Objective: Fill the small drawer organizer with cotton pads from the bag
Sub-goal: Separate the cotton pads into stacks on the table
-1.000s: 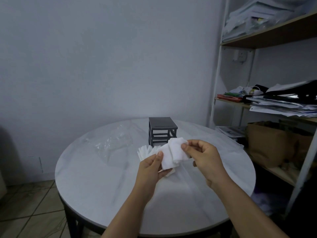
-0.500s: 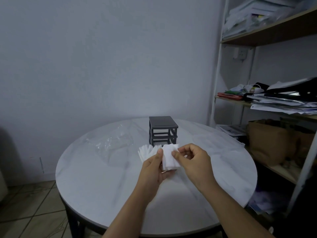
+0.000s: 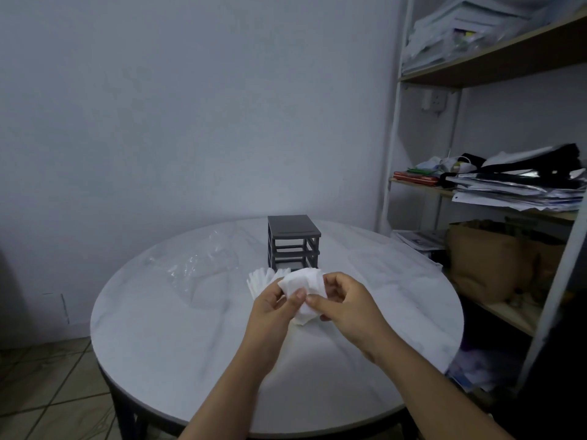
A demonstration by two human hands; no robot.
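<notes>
My L hand [image 3: 273,308] & R hand [image 3: 346,304] both pinch cotton pads [image 3: 303,282] (count unclear), which hide the organizer [image 3: 293,242] lower front; clear bag [image 3: 203,268] barely readable.

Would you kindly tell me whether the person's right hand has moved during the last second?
Yes: against the dark grey slatted drawer organizer, the right hand has shifted left and slightly toward the person.

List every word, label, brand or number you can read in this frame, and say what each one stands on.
None can be read.
Stacked papers on the middle shelf: any print is too blurred to read.
Printed sheet on the low shelf: dark marks, too small to read.
Drawer organizer, cotton pads and clear bag: no markings show.
</notes>
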